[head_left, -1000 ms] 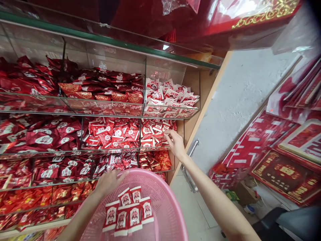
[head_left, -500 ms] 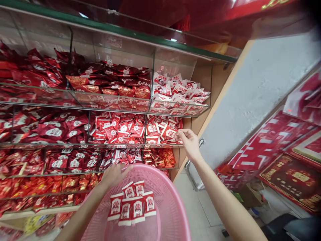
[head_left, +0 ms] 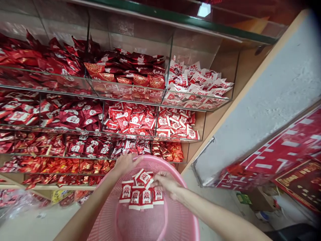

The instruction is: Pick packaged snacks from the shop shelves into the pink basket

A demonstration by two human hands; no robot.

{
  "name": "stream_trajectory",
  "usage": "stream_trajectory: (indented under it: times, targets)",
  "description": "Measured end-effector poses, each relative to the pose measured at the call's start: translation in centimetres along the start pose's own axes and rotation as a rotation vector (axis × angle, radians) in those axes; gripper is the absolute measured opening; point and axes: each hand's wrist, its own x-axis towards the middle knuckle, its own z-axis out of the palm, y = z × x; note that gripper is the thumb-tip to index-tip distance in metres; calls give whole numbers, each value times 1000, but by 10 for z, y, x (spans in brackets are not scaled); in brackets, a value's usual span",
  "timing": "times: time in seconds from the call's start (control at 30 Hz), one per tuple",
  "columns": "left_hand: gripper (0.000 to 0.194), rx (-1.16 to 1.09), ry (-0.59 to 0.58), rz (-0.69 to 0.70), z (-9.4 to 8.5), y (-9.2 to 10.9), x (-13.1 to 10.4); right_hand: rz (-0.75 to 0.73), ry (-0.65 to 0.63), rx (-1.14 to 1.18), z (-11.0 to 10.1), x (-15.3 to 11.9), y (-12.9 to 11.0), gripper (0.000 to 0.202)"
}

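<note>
A pink plastic mesh basket [head_left: 195,222] stands in front of me. My left hand [head_left: 127,164] grips its far rim, the thumb lying along the edge and the other fingers partly hidden. My right hand [head_left: 164,183] is inside the basket, thumb and fingers pinching the corner of a red and white wrapped candy [head_left: 144,178]. Several matching candies [head_left: 135,197] lie beneath and beside it on the basket's bottom. More small candies of similar look fill a right-hand compartment [head_left: 175,125] of the shelf beyond the basket.
Glass-fronted shelves [head_left: 125,97] hold rows of red packets. White and red packets [head_left: 200,82] fill the upper right compartment. A wooden side panel [head_left: 240,97] and a grey wall [head_left: 271,90] stand to the right. Red printed goods [head_left: 281,147] lean against that wall.
My right hand has moved from the right-hand shelf compartment down and left into the basket with a candy. My left hand stays at the rim. The view has shifted.
</note>
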Motion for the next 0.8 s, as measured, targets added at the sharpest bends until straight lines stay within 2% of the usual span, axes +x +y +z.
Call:
stream_trajectory:
  times: [0.17,0.4,0.6,0.7,0.8]
  targets:
    - [76,7,7,2,0,-5,-5,98,36,101,-2,-6,7,19]
    - [75,23,13,-2,2,-6,-5,133,-13,142,1,-2,15,23]
    - [74,23,-8,8,3,-6,-3,156,-37,-71,1,-1,21,16]
    - [73,31,-13,-3,1,-5,-2,140,-19,-158,2,-3,17,26]
    - [73,21,-13,-3,-1,-6,-2,28,-35,-239,3,-10,-1,39]
